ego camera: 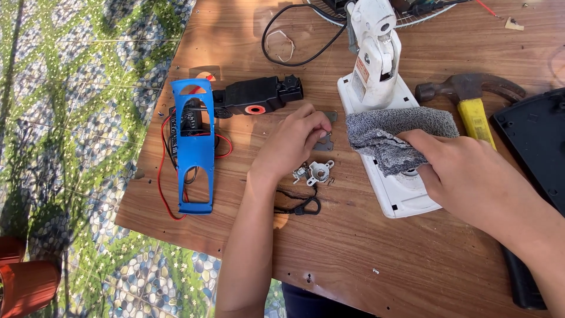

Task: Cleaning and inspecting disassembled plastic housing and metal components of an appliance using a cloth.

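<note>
My left hand rests on the wooden table, its fingertips pinched on a small grey metal plate. Just below it lie a small white round fitting and tiny metal parts. My right hand grips a grey cloth and presses it onto the white plastic fan base. The fan's white neck stands upright behind the cloth.
A blue plastic frame with red and black wires and a black motor box lie at the left. A yellow-handled hammer and a black cover are at the right. A black cable loops at the back. Orange pots stand on the pebble floor.
</note>
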